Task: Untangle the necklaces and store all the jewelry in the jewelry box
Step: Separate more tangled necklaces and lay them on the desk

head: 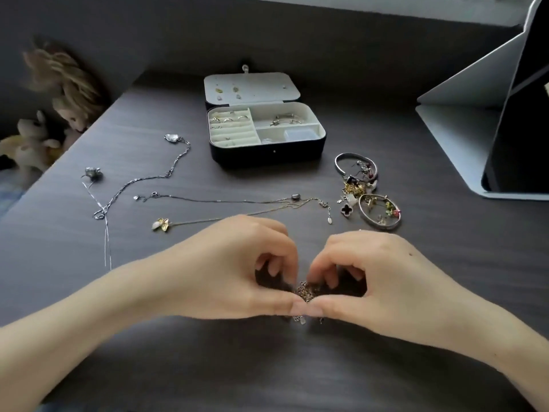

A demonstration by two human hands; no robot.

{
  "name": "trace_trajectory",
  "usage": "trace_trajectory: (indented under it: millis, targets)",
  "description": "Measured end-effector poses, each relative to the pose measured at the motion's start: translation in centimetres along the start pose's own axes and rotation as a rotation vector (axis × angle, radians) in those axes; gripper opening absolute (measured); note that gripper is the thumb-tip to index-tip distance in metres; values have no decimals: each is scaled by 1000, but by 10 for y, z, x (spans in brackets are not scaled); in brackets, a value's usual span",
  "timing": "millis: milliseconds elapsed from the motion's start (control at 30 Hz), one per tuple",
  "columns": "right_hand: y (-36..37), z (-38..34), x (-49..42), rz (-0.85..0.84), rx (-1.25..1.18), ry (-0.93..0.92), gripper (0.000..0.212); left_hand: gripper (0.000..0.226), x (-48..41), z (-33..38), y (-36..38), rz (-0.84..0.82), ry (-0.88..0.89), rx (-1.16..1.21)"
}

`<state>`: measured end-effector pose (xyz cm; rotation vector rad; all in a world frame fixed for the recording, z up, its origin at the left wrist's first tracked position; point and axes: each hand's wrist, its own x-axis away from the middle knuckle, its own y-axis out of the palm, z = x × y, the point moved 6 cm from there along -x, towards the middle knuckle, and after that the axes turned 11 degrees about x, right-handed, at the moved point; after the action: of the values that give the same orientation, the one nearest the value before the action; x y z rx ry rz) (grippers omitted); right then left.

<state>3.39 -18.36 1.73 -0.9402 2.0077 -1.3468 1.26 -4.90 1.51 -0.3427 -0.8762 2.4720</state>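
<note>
Gold-toned chain tangle (306,290), on the worktop (267,370) between my left hand (237,269) and right hand (374,278), both pinching it with curled fingers (286,306); I judge it light, limp, snag-prone: hold loose loops, never tug.

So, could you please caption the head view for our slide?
Left hand and right hand pinch a tangled chain near the open jewelry box.

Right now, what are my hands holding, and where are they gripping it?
Both hold one tangled chain clump: the left hand pinches its left side, the right hand its right side.
</note>
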Motion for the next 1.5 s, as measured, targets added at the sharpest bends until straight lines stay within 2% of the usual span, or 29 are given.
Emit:
trace_trajectory:
  millis: [67,233,333,667,967,1067,1200,1333,1433,1500]
  targets:
    - [5,-1,0,-8,49,3,25,31,0,1,7,6,0,-89]
    - [1,1,1,-19,-46,70,12,10,-1,2,7,-3,-18,-95]
    - [-3,3,2,-41,-254,116,11,4,-1,1,5,-12,-23,-63]
    - [5,13,-1,-59,-974,284,7,6,-1,-4,0,-66,-41,-37]
    - [6,17,1,-52,-913,315,7,20,-2,-5,0,-23,-90,25]
    - [4,21,1,-8,-804,356,9,28,-2,-6,-4,24,-121,95]
    - [-4,19,0,162,-677,311,7,33,-3,-9,-7,26,-175,295]
    - [-4,14,-1,221,-895,260,17,36,-2,-8,-7,30,-214,555]
    - [2,10,-4,179,-1137,258,17,21,-3,-7,-6,73,-218,699]
    - [5,8,-5,153,-1179,272,19,16,-3,-8,-6,107,-232,805]
